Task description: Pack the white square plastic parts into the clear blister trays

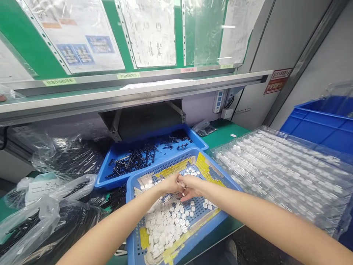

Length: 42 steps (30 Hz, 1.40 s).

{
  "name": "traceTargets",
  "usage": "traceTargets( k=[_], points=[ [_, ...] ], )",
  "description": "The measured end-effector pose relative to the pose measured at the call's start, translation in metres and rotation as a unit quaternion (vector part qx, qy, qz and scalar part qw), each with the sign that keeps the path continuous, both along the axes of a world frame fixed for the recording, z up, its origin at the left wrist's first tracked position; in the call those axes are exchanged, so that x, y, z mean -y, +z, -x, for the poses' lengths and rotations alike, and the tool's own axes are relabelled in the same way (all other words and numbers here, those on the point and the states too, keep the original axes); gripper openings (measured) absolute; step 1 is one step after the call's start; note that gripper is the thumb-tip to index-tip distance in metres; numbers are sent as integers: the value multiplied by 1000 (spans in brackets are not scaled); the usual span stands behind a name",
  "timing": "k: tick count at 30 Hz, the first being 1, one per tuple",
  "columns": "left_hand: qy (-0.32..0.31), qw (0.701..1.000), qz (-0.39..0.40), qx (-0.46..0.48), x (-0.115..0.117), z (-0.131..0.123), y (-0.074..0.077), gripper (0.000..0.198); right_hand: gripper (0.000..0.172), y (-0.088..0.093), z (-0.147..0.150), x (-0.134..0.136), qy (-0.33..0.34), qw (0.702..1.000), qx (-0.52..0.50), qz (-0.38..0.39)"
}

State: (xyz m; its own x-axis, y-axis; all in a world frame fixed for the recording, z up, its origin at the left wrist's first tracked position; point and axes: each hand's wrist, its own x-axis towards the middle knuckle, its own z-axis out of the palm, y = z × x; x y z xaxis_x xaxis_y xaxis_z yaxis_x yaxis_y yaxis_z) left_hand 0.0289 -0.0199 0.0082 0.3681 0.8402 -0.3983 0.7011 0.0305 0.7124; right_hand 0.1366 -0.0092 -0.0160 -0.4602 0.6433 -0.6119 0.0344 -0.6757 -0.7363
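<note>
My left hand (171, 183) and my right hand (191, 186) meet over a blue perforated basket (231, 181). The fingers of my left hand are bent inward against those of my right. On my right hand the lower fingers reach out to the left, while the others curl in at the meeting point. Small whitish bits show between the fingertips, too small to name. Beneath, a heap of small white square caps (162, 230) fills the near left of the basket. More loose caps (191, 171) lie toward its far side and right. Worn yellow tape lines the basket's walls.
Behind the basket, a blue tray (154, 156) holds black plastic parts (135, 158). Bags of black parts (68, 217) crowd the left. Stacked clear trays (281, 173) of white pieces stand at right, before a blue crate (317, 123). A metal-edged shelf (149, 94) crosses above.
</note>
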Motion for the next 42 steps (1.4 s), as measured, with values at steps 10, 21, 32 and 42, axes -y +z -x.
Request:
traceTargets(
  k=[10, 21, 32, 42],
  points=[
    [172, 912, 27, 372, 7, -1, 46, 23, 15, 43, -28, 6, -129, 977, -170, 18],
    [48, 972, -163, 164, 4, 10, 24, 29, 25, 52, -34, 16, -102, 962, -243, 65],
    [57, 972, -85, 211, 10, 13, 43, 12, 20, 53, -38, 17, -76, 955, -279, 70],
    [103, 959, -51, 260, 8, 19, 43, 17, 19, 55, -38, 19, -65, 953, -292, 54]
  ],
)
